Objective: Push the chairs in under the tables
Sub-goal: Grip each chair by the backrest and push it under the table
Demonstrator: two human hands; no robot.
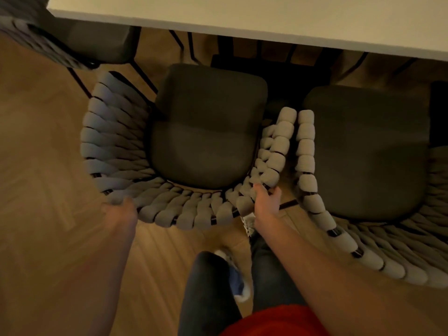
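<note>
A chair with a dark seat cushion (206,127) and a curved backrest of thick grey woven rope (184,214) stands in front of me, its seat just short of the white table's edge (242,23). My left hand (121,209) grips the left rear of the rope backrest; it is blurred. On the right rear corner of the same backrest, my right hand (266,202) holds the rope with its fingers curled over the top.
A second chair of the same kind (363,151) stands close on the right, its rope arm almost touching the first chair. A third chair (97,44) sits at the far left, partly under the table. The floor is wooden. My legs and feet are below the chair.
</note>
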